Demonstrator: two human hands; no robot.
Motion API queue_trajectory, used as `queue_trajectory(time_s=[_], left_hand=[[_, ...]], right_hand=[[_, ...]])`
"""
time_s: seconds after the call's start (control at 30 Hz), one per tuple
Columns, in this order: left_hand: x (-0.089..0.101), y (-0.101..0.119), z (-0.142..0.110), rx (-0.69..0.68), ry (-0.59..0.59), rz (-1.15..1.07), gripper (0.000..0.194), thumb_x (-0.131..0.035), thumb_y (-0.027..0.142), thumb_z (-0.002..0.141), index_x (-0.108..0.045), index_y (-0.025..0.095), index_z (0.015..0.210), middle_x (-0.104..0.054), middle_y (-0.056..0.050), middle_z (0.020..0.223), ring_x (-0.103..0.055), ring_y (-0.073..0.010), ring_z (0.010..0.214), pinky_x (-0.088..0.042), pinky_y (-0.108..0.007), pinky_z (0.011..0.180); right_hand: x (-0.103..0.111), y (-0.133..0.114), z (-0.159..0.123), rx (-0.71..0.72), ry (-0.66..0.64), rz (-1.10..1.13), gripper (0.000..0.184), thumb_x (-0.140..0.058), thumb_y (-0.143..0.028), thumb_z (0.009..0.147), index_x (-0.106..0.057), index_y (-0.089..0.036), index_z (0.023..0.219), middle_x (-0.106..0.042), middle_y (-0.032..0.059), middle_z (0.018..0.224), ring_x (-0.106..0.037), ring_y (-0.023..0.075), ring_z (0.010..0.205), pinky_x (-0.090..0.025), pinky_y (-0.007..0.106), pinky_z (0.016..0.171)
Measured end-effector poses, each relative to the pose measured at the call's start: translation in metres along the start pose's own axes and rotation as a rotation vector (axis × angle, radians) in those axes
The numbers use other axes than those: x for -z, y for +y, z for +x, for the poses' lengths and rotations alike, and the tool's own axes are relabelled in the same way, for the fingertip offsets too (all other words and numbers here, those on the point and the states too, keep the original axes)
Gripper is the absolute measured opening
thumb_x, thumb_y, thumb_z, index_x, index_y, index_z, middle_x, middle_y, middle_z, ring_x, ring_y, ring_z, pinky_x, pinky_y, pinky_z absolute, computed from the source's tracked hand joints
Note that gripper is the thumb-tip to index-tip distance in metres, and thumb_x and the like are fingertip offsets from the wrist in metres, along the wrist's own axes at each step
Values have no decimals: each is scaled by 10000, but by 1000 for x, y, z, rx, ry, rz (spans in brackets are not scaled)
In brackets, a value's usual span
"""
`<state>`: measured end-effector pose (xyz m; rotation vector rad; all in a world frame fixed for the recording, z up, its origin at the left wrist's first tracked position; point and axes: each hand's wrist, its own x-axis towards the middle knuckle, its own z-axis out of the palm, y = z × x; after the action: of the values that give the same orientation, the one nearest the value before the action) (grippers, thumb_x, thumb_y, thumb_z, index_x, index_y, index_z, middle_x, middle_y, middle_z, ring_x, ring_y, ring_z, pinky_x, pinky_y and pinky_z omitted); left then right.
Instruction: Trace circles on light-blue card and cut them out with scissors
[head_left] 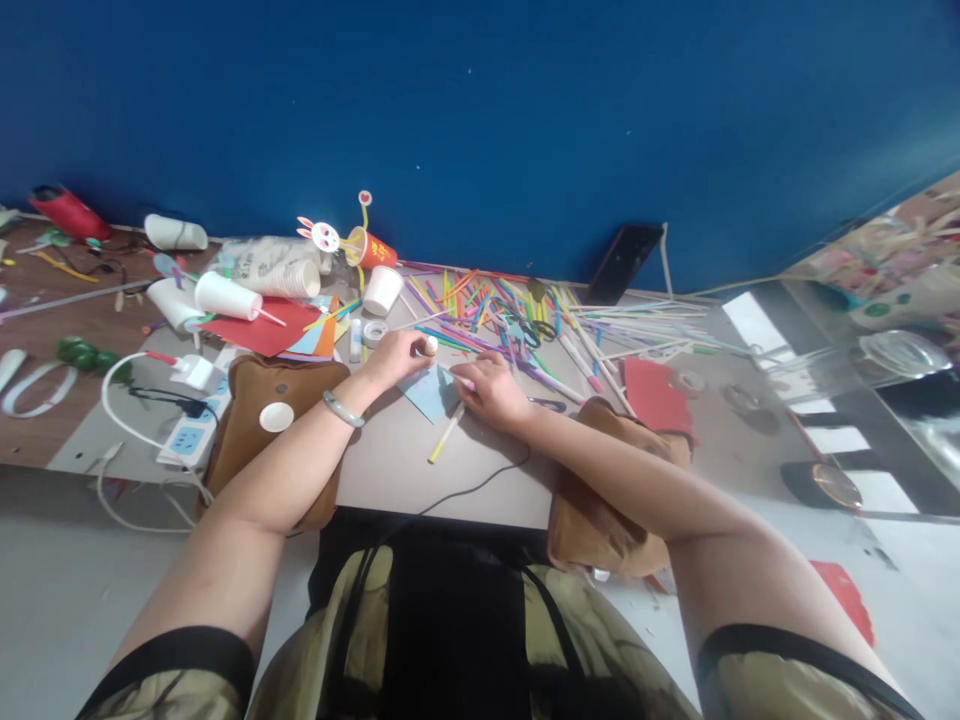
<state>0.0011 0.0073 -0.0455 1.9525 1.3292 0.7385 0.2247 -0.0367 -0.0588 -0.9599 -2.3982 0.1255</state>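
Observation:
My left hand (401, 358) is closed, its fingertips pinching a small white cylindrical piece (430, 346) with a yellowish end. To its right, my right hand (495, 392) is closed around a thin pink-and-white stick (463, 381); its exact kind is too small to tell. Between and beneath both hands lies a light blue sheet of paper (431, 398) on the table. A white tube with a yellow end (445, 435) lies just below my right hand. Behind my left hand stand a roll of white tape (375, 332) and a small glue-stick-like tube (355, 340).
Colourful pipe cleaners (480, 305) are heaped along the blue wall, with a dark phone (625, 262) leaning there. Paper cups (229, 296) and a rabbit-decorated orange cup (372, 247) stand back left. Brown cushions (277, 430) lie under both forearms. A power strip (193, 430) and cable (480, 487) lie nearby.

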Motion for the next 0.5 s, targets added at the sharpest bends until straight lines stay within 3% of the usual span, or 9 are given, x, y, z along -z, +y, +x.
queue_trajectory(time_s=[0.1,0.23,0.37,0.5], left_hand=[[0,0,0,-6,2,18,124,-708,281,747,-683,167,790,-681,4,714,-548,-120,606,-401,-239,612],[1,1,1,-32,44,69,103,-723,247,708,-706,168,771,-690,-16,813,-561,-131,678,-405,-248,654],[2,-1,3,1,63,144,165,-771,302,682,-740,179,789,-600,17,645,-508,-133,612,-362,-254,602],[3,-5,5,43,38,173,218,-770,362,696,-757,188,826,-465,63,481,-406,-118,502,-295,-261,541]], right_hand=[[5,7,11,-246,57,128,194,-504,-259,952,-670,-168,995,-745,99,929,-673,230,849,-501,411,876],[7,21,41,-591,123,322,178,-549,-253,897,-678,-131,902,-738,89,830,-656,188,724,-511,301,693],[5,36,77,-720,-32,537,261,-528,-238,887,-645,-134,678,-638,33,580,-572,128,545,-460,222,546],[0,46,106,-632,-220,578,290,-536,-223,886,-623,-130,625,-580,-1,504,-516,91,501,-405,174,507]])
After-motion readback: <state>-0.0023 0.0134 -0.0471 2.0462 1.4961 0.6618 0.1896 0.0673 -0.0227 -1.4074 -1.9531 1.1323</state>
